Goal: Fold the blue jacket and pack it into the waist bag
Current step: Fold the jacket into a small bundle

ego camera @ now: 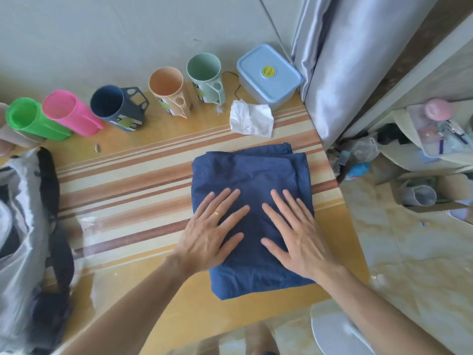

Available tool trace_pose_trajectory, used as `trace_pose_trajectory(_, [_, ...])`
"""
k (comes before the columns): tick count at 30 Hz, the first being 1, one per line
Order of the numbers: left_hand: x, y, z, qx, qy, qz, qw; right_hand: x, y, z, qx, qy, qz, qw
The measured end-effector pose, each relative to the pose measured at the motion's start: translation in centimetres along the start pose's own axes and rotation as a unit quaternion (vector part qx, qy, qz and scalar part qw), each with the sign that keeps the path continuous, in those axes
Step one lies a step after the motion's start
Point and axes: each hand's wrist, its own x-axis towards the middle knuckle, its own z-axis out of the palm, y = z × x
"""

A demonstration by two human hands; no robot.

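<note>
1. Both hands lie flat, fingers straight and spread, pressing down on the blue jacket (252,175): the left hand (210,234) covers its near-left part, the right hand (294,234) its near-right part, and neither grips any cloth.
2. On the left hand's ring finger sits a gold ring (216,213).
3. Folded into a compact, roughly rectangular bundle, the jacket rests on the striped table (128,180) towards its right side, with layered edges showing along the far end.
4. A crumpled white tissue (252,119) lies just beyond the jacket's far edge, apart from it.
5. Behind the tissue, at the table's far right corner, stands a light-blue lidded box (268,75) with a yellow-green knob on its lid; a thin black cable (236,83) runs beside it.
6. Along the back of the table stands a row of cups: a pale green cup (204,75) nearest the box, then a peach cup (169,90), a navy cup (115,106), a pink cup (69,114) and a bright green cup (30,119) further left.
7. At the table's left edge lies a silvery-grey bag with dark straps (28,226), well apart from the jacket; whether it is the waist bag cannot be told for certain.
8. A grey curtain (345,60) hangs to the right of the table, and beyond it cluttered items sit on a tiled floor (409,265).
</note>
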Motion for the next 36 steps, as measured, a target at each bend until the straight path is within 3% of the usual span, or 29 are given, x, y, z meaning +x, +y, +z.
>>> trace_pose_trajectory(2, [-3.7,-0.3,-1.5,-0.008,-0.044,0.073,0.996,-3.5,0.0,-0.6,0.025,-0.008,-0.063,0.998])
trace_pose_trajectory(5, [-7.7,-1.5,-1.1,0.054,-0.177,0.101,0.978,-7.4,1.3,0.4,-0.015,-0.093,-0.096,0.991])
trace_pose_trajectory(6, [-8.3,-1.8,-0.5,0.071,-0.189,0.104,0.974,-8.0,2.0,1.0,-0.036,-0.123,-0.097,0.987])
trace_pose_trajectory(11, [-7.6,-1.6,2.5,0.043,-0.124,0.067,0.989,-8.1,2.5,2.0,-0.036,-0.136,-0.087,0.986])
trace_pose_trajectory(13, [-7.0,-0.7,2.9,-0.048,-0.061,0.001,0.997,-7.8,2.4,1.7,-0.031,-0.123,-0.084,0.988])
trace_pose_trajectory(15, [-6.2,0.0,1.8,-0.178,-0.002,-0.082,0.981,-7.0,2.7,0.7,0.017,-0.082,-0.064,0.994])
trace_pose_trajectory(17, [-5.1,0.2,-0.5,-0.271,0.027,-0.147,0.951,-5.8,2.6,-1.6,0.127,-0.008,0.008,0.992])
trace_pose_trajectory(19, [-3.5,0.1,-2.9,-0.326,0.037,-0.214,0.920,-3.6,2.4,-4.8,0.225,0.027,0.116,0.967])
trace_pose_trajectory(24, [2.6,-1.9,-6.3,-0.361,0.108,-0.454,0.807,6.1,2.5,-8.7,0.385,0.075,0.265,0.881])
trace_pose_trajectory(26, [5.0,-2.6,-6.1,-0.348,0.156,-0.516,0.767,10.1,2.5,-8.3,0.390,0.080,0.301,0.867])
trace_pose_trajectory(27, [5.6,-2.4,-6.0,-0.319,0.180,-0.531,0.764,11.7,2.5,-7.7,0.387,0.074,0.312,0.865])
trace_pose_trajectory(28, [6.0,-2.0,-5.7,-0.250,0.213,-0.519,0.789,13.1,2.6,-6.8,0.373,0.067,0.325,0.866])
trace_pose_trajectory(30, [5.9,-1.1,-4.7,-0.052,0.251,-0.360,0.897,15.4,2.8,-5.1,0.327,0.052,0.350,0.876])
trace_pose_trajectory(32, [5.5,-1.2,-2.7,0.077,0.178,-0.174,0.965,16.2,2.3,-4.1,0.260,0.061,0.368,0.891])
trace_pose_trajectory(34, [5.1,-2.3,-0.4,0.109,0.040,-0.179,0.977,15.7,1.1,-3.5,0.117,0.140,0.333,0.925])
trace_pose_trajectory(36, [5.2,-3.9,1.4,0.095,-0.035,-0.229,0.968,14.3,-1.0,-2.3,-0.004,0.244,0.211,0.947])
